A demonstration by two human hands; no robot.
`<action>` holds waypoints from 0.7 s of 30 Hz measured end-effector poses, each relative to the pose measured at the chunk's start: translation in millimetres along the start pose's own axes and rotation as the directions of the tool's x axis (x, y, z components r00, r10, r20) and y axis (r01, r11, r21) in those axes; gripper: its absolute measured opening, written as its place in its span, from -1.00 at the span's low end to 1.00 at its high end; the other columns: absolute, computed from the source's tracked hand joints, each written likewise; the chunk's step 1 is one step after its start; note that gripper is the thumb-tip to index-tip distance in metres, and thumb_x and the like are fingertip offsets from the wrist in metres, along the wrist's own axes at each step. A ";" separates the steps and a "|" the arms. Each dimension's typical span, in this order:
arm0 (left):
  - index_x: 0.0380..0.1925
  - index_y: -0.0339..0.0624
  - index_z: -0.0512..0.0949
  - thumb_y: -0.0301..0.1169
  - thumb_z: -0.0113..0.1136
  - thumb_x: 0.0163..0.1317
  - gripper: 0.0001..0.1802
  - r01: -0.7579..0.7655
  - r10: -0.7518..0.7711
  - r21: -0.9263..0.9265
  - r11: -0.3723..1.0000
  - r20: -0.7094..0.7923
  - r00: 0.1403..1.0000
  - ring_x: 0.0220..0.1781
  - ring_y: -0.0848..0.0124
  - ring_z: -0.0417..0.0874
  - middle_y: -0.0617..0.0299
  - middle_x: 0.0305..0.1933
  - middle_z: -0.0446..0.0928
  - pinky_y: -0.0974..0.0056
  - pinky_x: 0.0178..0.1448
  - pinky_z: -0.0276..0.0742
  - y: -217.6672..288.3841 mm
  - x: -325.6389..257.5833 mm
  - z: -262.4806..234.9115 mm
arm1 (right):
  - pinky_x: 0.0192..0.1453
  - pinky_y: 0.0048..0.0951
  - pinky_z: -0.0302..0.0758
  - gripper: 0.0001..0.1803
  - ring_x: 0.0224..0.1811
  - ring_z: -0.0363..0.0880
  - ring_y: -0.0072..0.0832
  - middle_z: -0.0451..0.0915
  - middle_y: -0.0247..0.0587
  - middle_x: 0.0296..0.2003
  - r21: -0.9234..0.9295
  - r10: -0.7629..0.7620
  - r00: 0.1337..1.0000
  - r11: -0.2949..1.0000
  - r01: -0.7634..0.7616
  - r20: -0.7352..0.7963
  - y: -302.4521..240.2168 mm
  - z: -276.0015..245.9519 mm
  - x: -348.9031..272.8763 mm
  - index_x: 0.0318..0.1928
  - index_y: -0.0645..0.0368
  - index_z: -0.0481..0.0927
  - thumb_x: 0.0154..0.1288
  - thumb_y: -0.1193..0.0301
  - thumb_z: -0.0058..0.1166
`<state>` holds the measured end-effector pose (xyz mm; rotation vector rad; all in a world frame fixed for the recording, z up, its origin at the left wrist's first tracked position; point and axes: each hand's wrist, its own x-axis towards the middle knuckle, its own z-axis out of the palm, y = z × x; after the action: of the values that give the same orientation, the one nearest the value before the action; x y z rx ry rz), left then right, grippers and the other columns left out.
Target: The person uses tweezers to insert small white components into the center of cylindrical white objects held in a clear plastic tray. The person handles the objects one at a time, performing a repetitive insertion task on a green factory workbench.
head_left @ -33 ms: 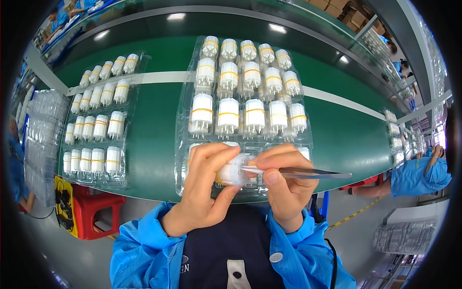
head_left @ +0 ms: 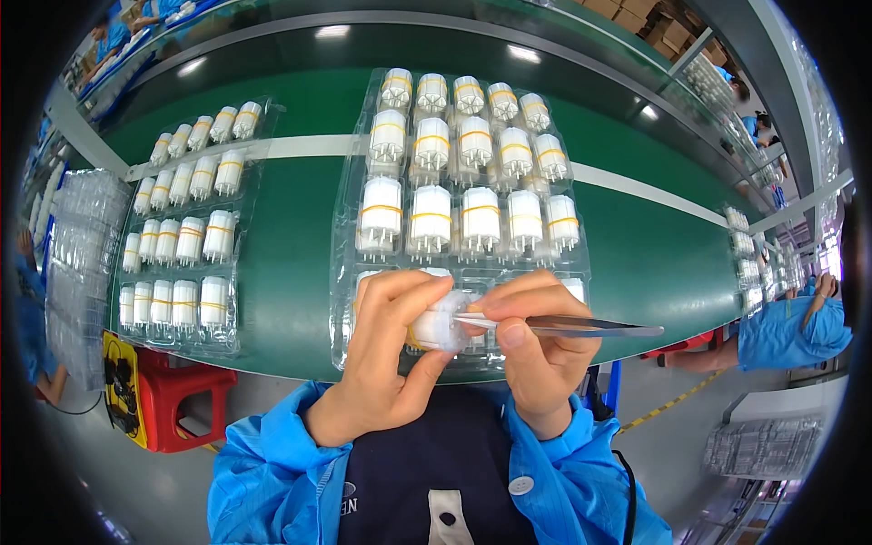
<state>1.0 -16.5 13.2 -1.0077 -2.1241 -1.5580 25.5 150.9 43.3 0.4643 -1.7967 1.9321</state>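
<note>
My left hand [head_left: 386, 350] is closed around a white cylindrical part [head_left: 436, 331] with a yellow band and a translucent end. That end is turned to the right, toward my other hand. Between the thumb and fingers of my right hand [head_left: 542, 341] is a pair of metal tweezers [head_left: 595, 327]. Their tips touch or reach into the translucent end; the exact contact is too small to tell. Just beyond my hands lies a clear plastic tray [head_left: 347, 245] with rows of similar white cylinders [head_left: 431, 218], banded in yellow, metal pins pointing toward me.
A second clear tray [head_left: 227, 336] of like cylinders lies left on the green table [head_left: 300, 236]. Stacked empty trays [head_left: 86, 263] stand farther left. A red stool [head_left: 186, 400] is below the table edge. A co-worker in blue [head_left: 790, 331] is at the right.
</note>
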 end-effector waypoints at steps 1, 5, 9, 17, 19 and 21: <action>0.13 -0.42 0.40 -0.58 0.26 0.03 -0.42 -0.009 0.009 0.012 1.000 -0.008 1.000 0.03 0.11 0.48 -0.13 0.05 0.39 0.17 0.11 0.43 0.2 0.4 0.0 | -0.15 -0.44 0.53 -0.89 -0.24 0.62 -0.37 0.67 -0.03 -0.29 -0.004 0.010 1.000 1.000 -0.010 0.001 0.0 0.1 0.1 -0.24 0.32 0.64 0.21 0.60 0.19; 0.11 -0.42 0.41 -0.59 0.26 0.01 -0.42 -0.046 0.047 0.051 0.998 -0.029 0.998 0.02 0.08 0.48 -0.15 0.05 0.40 0.16 0.10 0.43 -0.6 1.8 0.7 | -0.15 -0.44 0.54 -0.89 -0.25 0.63 -0.38 0.67 -0.02 -0.29 0.007 0.047 0.999 0.999 -0.047 0.002 -0.6 0.4 -0.7 -0.24 0.34 0.63 0.21 0.61 0.18; 0.12 -0.43 0.41 -0.60 0.26 0.01 -0.41 -0.024 0.025 0.027 0.999 -0.023 0.999 0.03 0.08 0.47 -0.15 0.05 0.40 0.16 0.11 0.42 -1.0 0.2 0.2 | -0.16 -0.45 0.56 -0.88 -0.25 0.64 -0.39 0.67 -0.01 -0.28 0.099 0.026 1.000 0.995 -0.027 0.006 6.6 -2.7 -2.5 -0.23 0.35 0.64 0.20 0.63 0.19; 0.14 -0.44 0.40 -0.60 0.25 0.01 -0.40 0.009 -0.009 0.024 1.000 -0.012 1.000 0.03 0.09 0.47 -0.14 0.05 0.39 0.17 0.13 0.41 -0.1 1.2 -0.9 | -0.15 -0.44 0.55 -0.88 -0.24 0.63 -0.37 0.67 -0.01 -0.28 0.037 0.043 0.999 0.998 -0.043 0.012 8.5 -2.0 -2.1 -0.23 0.34 0.65 0.19 0.63 0.19; 0.14 -0.44 0.40 -0.61 0.25 0.01 -0.41 0.012 -0.012 0.011 1.000 -0.012 1.000 0.04 0.10 0.47 -0.14 0.06 0.39 0.18 0.13 0.41 -0.6 0.1 -0.6 | -0.14 -0.44 0.54 -0.88 -0.23 0.63 -0.37 0.68 -0.02 -0.28 0.042 0.035 0.999 0.998 -0.036 0.013 9.8 -2.5 -2.2 -0.23 0.34 0.65 0.18 0.62 0.19; 0.13 -0.44 0.40 -0.61 0.25 0.01 -0.41 0.014 -0.014 0.007 1.000 -0.008 1.000 0.04 0.10 0.47 -0.13 0.06 0.39 0.18 0.13 0.41 -0.8 -0.1 -0.9 | -0.13 -0.44 0.54 -0.87 -0.23 0.63 -0.37 0.68 -0.03 -0.28 0.045 0.031 1.000 0.999 -0.031 0.007 9.7 -2.4 -2.8 -0.23 0.34 0.65 0.18 0.62 0.19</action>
<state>0.4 -17.5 12.9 -0.9854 -2.1341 -1.5572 22.8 152.5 33.5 0.4611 -1.7773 1.9979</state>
